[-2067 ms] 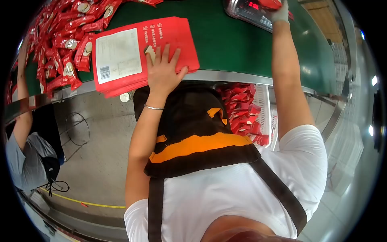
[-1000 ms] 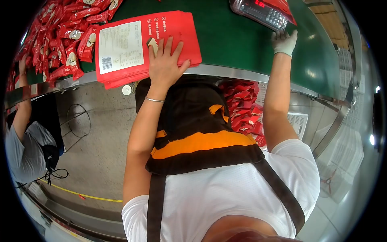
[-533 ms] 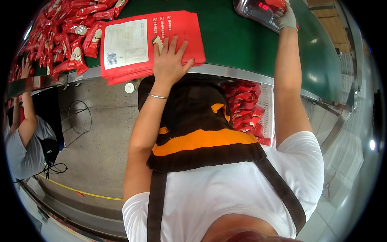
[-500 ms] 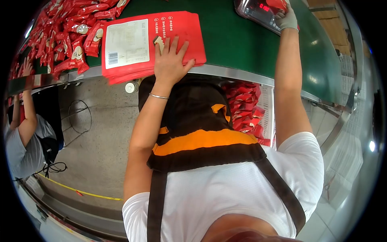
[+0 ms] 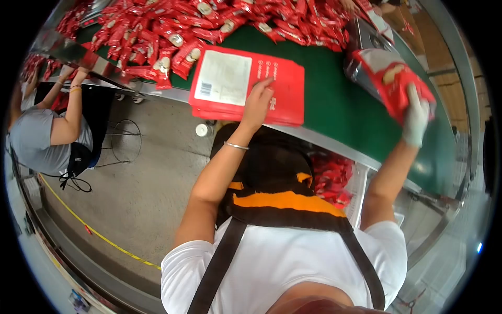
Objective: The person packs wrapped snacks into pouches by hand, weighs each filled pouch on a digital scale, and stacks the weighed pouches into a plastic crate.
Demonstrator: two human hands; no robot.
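Note:
A stack of flat red bags (image 5: 287, 102) with a white label panel lies at the table's front edge. My bare left hand (image 5: 256, 104) is on top of it; its fingers are bunched and slightly blurred, and whether they pinch the top bag is unclear. At the right, my gloved right hand (image 5: 417, 116) is closed round the lower end of a filled red pouch (image 5: 389, 78). That pouch is tilted in front of the scale (image 5: 358, 70) and hides part of it.
Small red packets (image 5: 172, 39) are heaped along the back of the green table (image 5: 334, 99). More packets (image 5: 332, 178) fill a white crate (image 5: 358, 186) below the edge. A co-worker (image 5: 49, 131) works at the left. Another person's hand (image 5: 349, 5) shows at the top right.
The view has shifted, showing more of the packet heap. My right hand has brought the red pouch off the scale towards me. My left hand's spread fingers have drawn together on the stack.

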